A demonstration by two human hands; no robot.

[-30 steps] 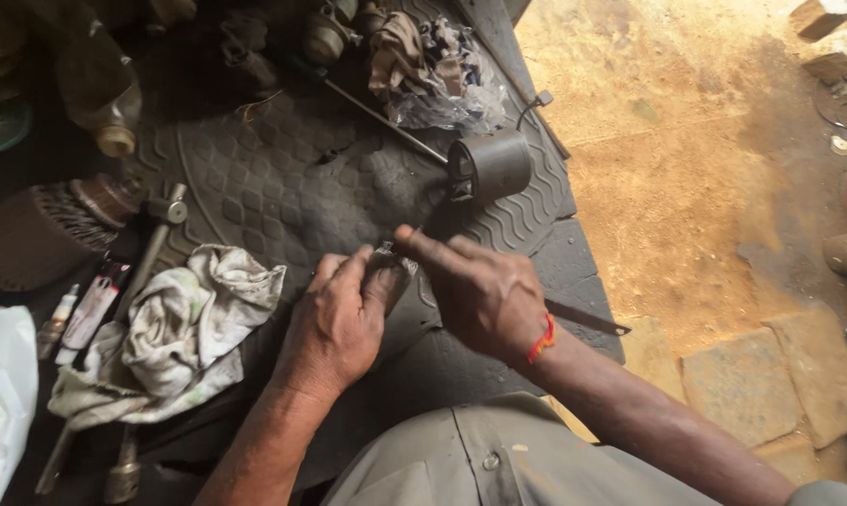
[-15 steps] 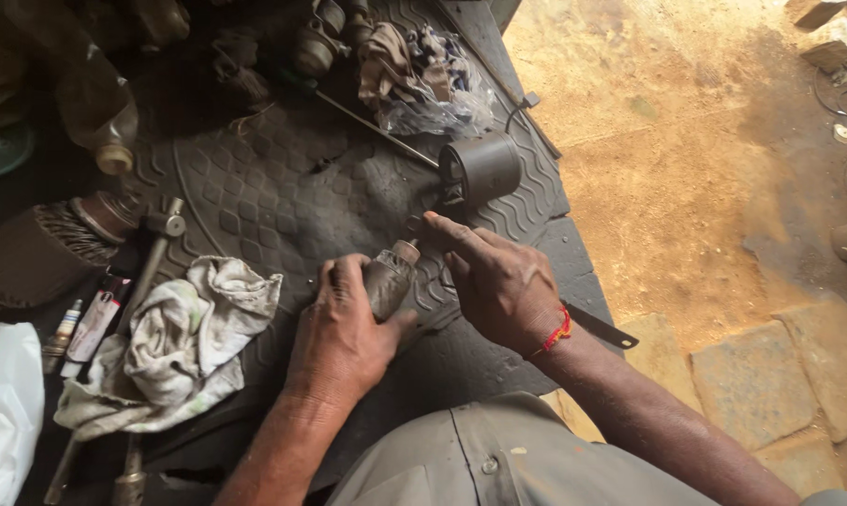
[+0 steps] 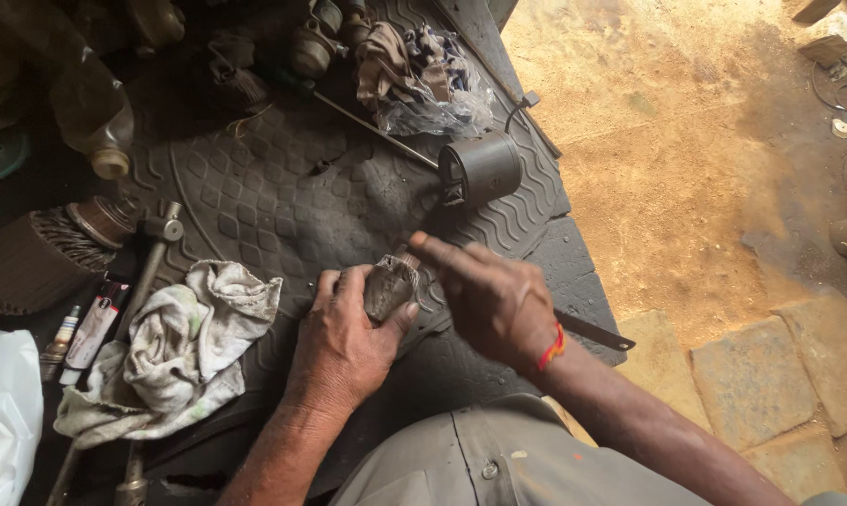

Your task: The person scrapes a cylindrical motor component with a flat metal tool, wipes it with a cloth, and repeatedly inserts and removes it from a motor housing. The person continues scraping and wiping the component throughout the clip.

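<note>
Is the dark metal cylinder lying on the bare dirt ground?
No, the metal cylinder lies on the patterned rubber mat, beyond both hands.

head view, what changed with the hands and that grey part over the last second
The left hand has closed more fully around the small grey metal part and turned it upward, so its end now shows. The right hand has drawn in from reaching forward and now works at the part's top, forefinger across it. The grey cylinder, the crumpled rag and the rubber mat stayed where they were.
</note>
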